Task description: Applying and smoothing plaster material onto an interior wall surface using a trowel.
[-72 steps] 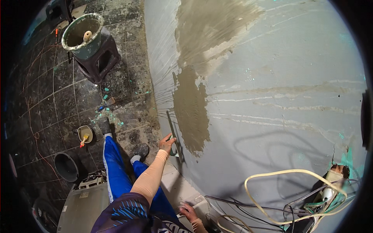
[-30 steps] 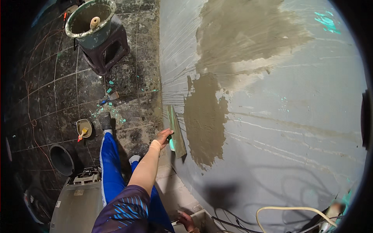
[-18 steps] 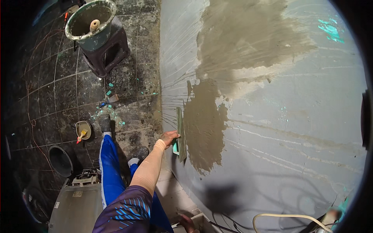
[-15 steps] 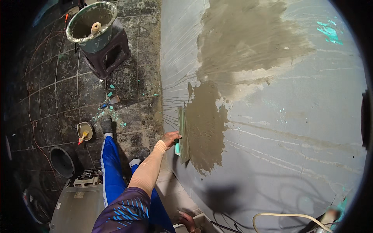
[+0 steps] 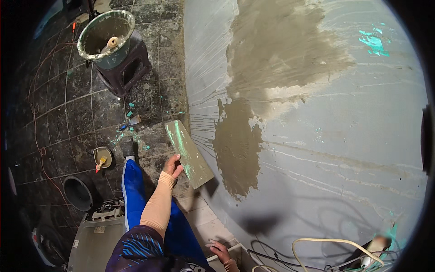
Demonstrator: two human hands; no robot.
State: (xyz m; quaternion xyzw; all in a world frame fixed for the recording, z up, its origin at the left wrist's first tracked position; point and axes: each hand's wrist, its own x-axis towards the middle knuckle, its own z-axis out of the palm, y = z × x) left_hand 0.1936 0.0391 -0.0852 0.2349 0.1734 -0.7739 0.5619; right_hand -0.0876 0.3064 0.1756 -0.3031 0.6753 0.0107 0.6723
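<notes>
My left hand (image 5: 172, 166) grips a plastering trowel (image 5: 192, 156) by its back, its long flat blade turned toward me. The blade has grey-brown plaster on it and turquoise streaks along one edge; the handle is hidden behind it. It is held just off the wall (image 5: 308, 181), left of a fresh patch of wet plaster (image 5: 238, 145). A larger smeared plaster area (image 5: 281, 50) lies above that patch. Low in the picture, my right hand (image 5: 219, 250) has its fingers apart and holds nothing, beside a pale box-like edge (image 5: 238, 254).
A plaster-smeared bucket (image 5: 108, 54) stands on a dark stool (image 5: 124, 68). On the tiled floor are a scraper (image 5: 131, 122), a small tub (image 5: 102, 152) with a brush (image 5: 102, 161), and a black bucket (image 5: 78, 193). A grey machine (image 5: 96, 240) and a looped cable (image 5: 326, 240) lie near the bottom.
My left hand has drawn the trowel off the wall to the left and tilted it, so its plastered face now shows. The right hand shows more fully.
</notes>
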